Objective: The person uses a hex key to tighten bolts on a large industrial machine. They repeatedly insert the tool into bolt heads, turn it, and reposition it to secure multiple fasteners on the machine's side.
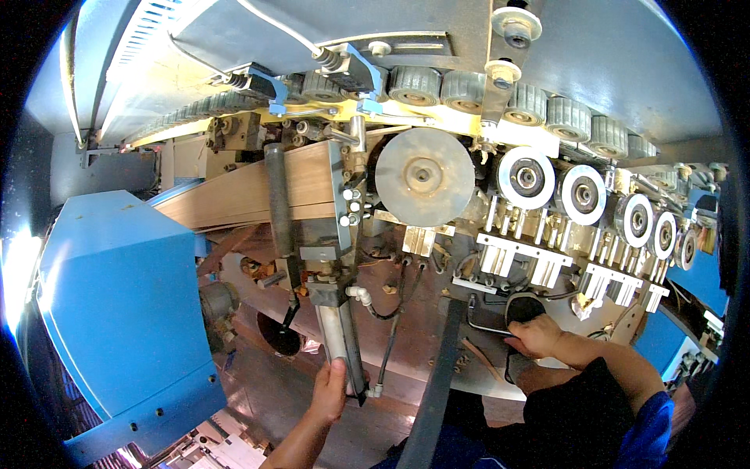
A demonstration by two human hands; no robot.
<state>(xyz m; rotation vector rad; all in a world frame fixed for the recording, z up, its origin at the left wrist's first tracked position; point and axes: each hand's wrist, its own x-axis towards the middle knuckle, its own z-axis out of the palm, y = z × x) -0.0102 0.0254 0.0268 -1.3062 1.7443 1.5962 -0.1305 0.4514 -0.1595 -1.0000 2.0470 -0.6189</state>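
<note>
My left hand is closed round the lower end of a silver pneumatic cylinder that stands below a grey bracket. Above it a band of wood-coloured material runs in from the left, past a dark ribbed handle. My right hand is closed on a thin bent metal rod, just below a black round part whose details are hard to make out. A large metal disc sits at upper centre, and black hoses hang beside the cylinder.
A blue machine cover fills the left. Ribbed rollers line the top, and white-rimmed wheels on metal blocks run to the right. A grey vertical bar rises between my arms.
</note>
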